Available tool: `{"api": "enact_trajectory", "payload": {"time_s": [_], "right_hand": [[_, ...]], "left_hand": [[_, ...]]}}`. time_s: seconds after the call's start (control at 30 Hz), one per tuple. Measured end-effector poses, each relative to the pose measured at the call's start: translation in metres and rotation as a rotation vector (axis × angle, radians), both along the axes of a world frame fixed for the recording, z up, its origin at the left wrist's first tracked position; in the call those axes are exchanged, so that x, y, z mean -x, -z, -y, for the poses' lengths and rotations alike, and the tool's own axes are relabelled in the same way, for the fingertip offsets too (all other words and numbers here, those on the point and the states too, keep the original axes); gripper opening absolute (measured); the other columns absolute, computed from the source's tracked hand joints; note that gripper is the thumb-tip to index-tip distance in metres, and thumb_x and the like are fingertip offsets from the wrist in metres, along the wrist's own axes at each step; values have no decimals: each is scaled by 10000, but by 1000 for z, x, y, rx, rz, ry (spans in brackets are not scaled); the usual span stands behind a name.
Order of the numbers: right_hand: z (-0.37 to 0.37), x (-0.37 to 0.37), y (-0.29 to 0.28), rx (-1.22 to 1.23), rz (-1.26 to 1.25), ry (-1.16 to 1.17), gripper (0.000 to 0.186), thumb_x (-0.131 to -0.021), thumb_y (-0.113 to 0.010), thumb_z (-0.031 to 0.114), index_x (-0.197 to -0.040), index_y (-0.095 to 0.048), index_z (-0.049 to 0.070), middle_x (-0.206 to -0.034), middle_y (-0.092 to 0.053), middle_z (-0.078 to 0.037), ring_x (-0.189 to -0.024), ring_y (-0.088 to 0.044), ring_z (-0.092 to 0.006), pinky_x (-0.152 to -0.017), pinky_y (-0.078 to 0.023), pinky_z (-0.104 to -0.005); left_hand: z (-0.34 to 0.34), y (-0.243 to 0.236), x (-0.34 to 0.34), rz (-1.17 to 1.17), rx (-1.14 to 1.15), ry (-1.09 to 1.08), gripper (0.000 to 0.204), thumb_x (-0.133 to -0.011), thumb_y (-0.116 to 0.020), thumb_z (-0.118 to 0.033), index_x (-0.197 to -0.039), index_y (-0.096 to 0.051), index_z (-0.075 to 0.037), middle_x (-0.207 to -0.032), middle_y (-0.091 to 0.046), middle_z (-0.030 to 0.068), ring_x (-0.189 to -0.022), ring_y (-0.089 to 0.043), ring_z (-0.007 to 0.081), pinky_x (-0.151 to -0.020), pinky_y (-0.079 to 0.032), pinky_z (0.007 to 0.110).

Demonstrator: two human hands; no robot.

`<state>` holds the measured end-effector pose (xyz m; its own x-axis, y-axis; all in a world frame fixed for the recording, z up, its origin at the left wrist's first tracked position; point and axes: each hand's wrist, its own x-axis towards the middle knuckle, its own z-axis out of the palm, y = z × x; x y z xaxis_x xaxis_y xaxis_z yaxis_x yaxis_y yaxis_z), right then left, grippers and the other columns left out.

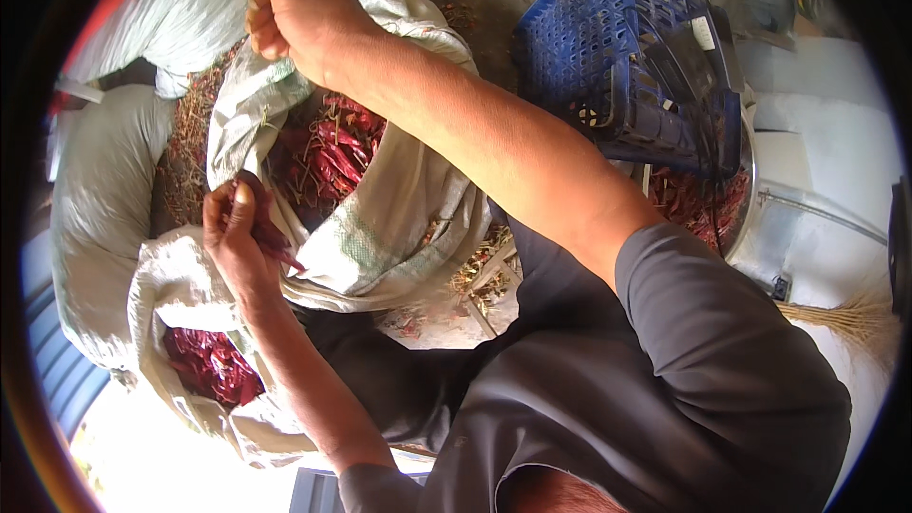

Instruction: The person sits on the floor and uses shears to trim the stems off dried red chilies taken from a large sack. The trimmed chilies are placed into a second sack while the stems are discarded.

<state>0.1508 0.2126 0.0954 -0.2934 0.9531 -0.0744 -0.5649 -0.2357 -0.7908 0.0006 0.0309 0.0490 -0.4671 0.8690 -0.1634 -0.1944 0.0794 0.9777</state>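
My left hand (236, 233) is closed around dried red chillies (270, 228), whose tips stick out below the fingers. It hovers at the left rim of a large white woven sack (370, 237). Inside that sack lies a heap of long, glossy dried red chillies (332, 152). My right hand (302, 19) is raised over the sack's far side, its fingers curled into a fist. Something small and pale shows at its fingertips, too small to name. A smaller woven sack (157, 290), also containing red chillies (211, 366), stands at the near left.
A blue plastic crate (579, 47) rests on a wide round container with red chillies (708, 209), a dark device and cable against it. Stuffed pale sacks (104, 218) line the left side. Stems and scraps (195, 133) litter the floor. A straw broom (841, 323) lies at right.
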Motion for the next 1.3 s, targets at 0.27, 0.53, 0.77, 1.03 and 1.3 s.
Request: {"api": "enact_trajectory", "payload": {"time_s": [0.27, 0.53, 0.77, 1.03, 1.3], "right_hand": [[18, -9, -10, -47, 305, -226, 178, -861, -650, 32, -963, -563, -85, -860, -658, -182, -754, -713, -231, -595, -613, -315], [-15, -28, 5, 10, 353, 2, 231, -806, -726, 32, -967, -589, -61, -814, -646, -130, -758, -680, -193, -702, -596, -290], [-61, -18, 45, -129, 443, 512, 270, -778, -710, 60, -993, -630, -84, -827, -675, -148, -741, -673, -209, -649, -548, -320], [-78, -63, 127, -610, 1566, -133, 173, -805, -609, 99, -915, -732, 48, -991, -706, -179, -917, -690, -338, -753, -557, -448], [-36, -32, 195, -1045, 1694, -677, 191, -895, -510, 111, -1039, -630, 75, -1079, -684, -137, -1043, -660, -300, -817, -537, -472]], "left_hand": [[-27, 49, -4, 101, 10, 39, 179, -901, -602, 52, -1062, -589, -24, -944, -672, 105, -797, -676, 194, -718, -562, 294], [-20, 59, -25, 88, -25, -20, 184, -900, -583, 75, -1052, -597, -28, -981, -675, 114, -799, -652, 179, -735, -545, 295], [-18, 32, -58, -59, 210, -56, 201, -900, -654, -37, -1094, -621, -2, -863, -622, 12, -706, -565, 85, -668, -495, 222], [-12, 36, -34, -215, 228, 71, 210, -854, -691, -82, -1047, -648, -12, -811, -622, 2, -665, -525, 61, -588, -415, 206], [-24, 7, -34, -237, 242, 147, 219, -878, -668, -44, -1090, -648, 5, -862, -634, 8, -734, -552, 74, -693, -446, 217]]}}
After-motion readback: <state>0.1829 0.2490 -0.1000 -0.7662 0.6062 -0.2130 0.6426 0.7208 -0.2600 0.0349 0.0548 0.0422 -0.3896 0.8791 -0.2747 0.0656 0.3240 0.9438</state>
